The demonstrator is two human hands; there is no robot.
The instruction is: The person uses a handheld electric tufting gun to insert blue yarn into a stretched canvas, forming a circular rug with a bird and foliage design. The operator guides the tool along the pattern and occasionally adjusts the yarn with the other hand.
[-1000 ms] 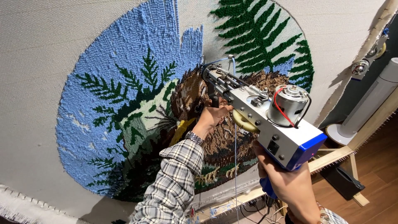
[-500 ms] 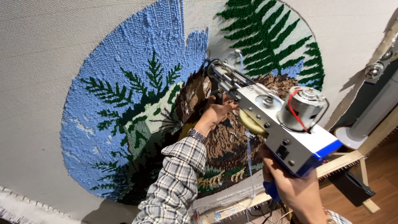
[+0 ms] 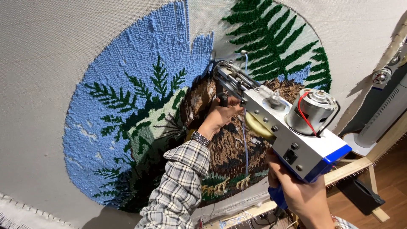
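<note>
A metal tufting gun with a small grey motor and blue base presses its needle tip against the stretched cloth. My right hand grips its blue rear handle. My left hand, in a plaid sleeve with a wristwatch, holds the black front handle under the needle. The tip sits where the blue sky area of the round tufted landscape meets the brown patch. A light blue yarn runs along the gun to the needle.
The tufted picture has blue sky, dark green fir branches and brown ground. A wooden frame bar runs along the lower right. A white tower fan and a black object on the wooden floor stand at the right.
The gun and both hands have shifted slightly right and down in the view as the camera moved closer; the needle stays at the blue and brown border.
</note>
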